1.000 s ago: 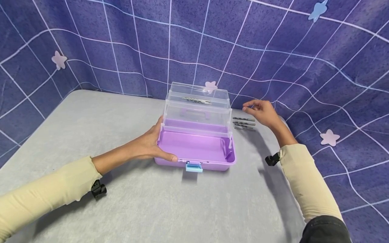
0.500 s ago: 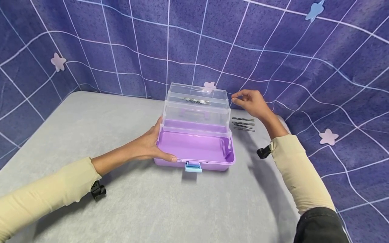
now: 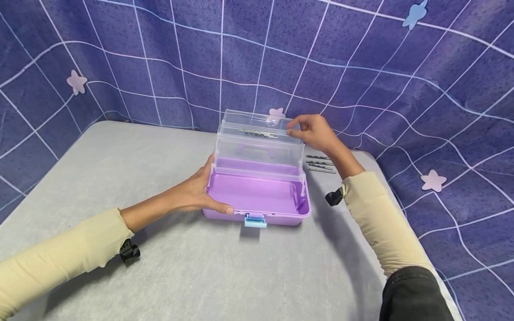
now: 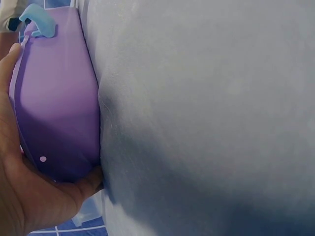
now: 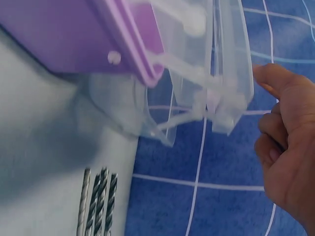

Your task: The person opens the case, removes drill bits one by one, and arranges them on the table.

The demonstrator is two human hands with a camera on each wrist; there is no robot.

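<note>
My left hand point(image 3: 196, 189) grips the left end of a purple toolbox point(image 3: 257, 220), thumb along the front rim near its light-blue latch point(image 3: 255, 220). In the left wrist view that hand point(image 4: 37, 194) wraps the box's end. The box stands open, its clear folding trays point(image 3: 259, 154) raised at the back. Several drill bits point(image 3: 257, 133) lie in the top tray. At that tray's right end is my right hand point(image 3: 315, 130), thumb and index finger close together, the other fingers curled. Whether it pinches anything is not visible. More drill bits point(image 5: 98, 201) lie on the table to the box's right.
The grey tabletop point(image 3: 225, 272) extends in front of the box and to its left. A blue gridded curtain point(image 3: 168, 67) with star shapes hangs along the back and sides, close behind the raised trays.
My right hand has moved left from above the loose drill bits to the right end of the top tray. My left hand has kept its grip on the box.
</note>
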